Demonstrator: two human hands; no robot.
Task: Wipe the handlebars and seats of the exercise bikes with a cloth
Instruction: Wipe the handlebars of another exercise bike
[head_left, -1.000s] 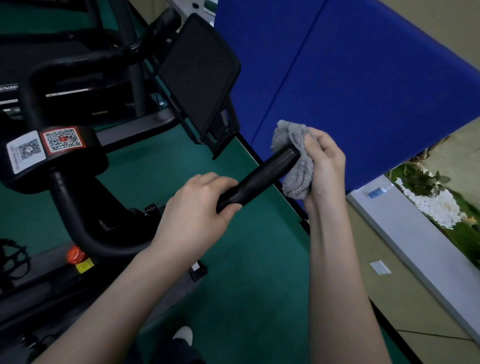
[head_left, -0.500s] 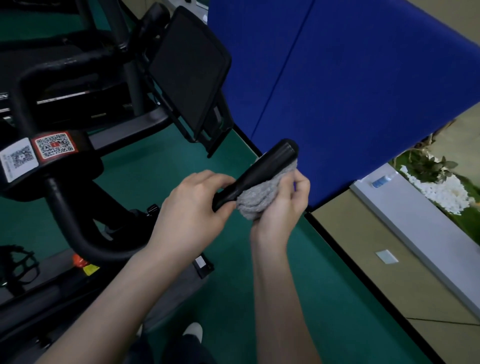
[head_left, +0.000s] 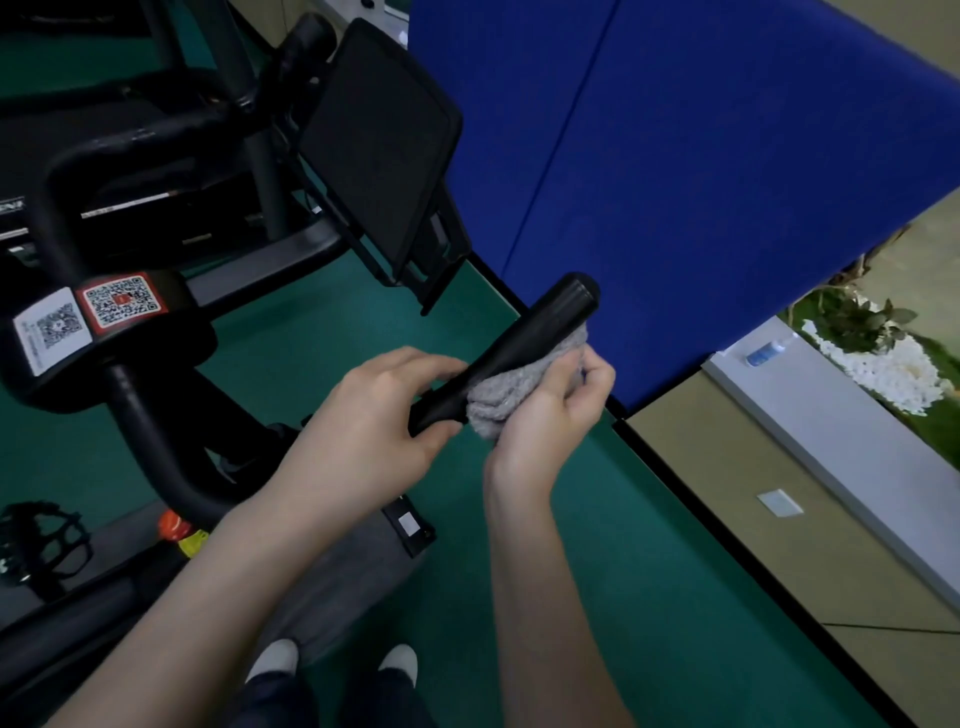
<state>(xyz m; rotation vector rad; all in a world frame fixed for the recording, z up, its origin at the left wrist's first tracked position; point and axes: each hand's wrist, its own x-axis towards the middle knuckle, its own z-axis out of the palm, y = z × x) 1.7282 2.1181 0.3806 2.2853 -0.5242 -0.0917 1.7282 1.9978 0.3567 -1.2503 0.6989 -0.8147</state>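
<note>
Wiping shifts under the handlebar (head_left: 540, 327)

The left hand (head_left: 374, 415) grips the handlebar's near end; the right hand (head_left: 545, 421) pinches the grey cloth (head_left: 511, 395) against its underside (a second ago it capped the tip), so the tip looks done.

Grey bunched cloth (head_left: 514, 397) pressed under the black handlebar grip (head_left: 524, 345), which slants up rightward

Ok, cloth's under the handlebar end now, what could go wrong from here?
1. The right hand holds the bunched grey cloth only against the underside of the handlebar; its top and end cap may go unwiped.
2. The left hand grips the bar right beside the cloth, so the stretch it covers could be skipped.
</note>
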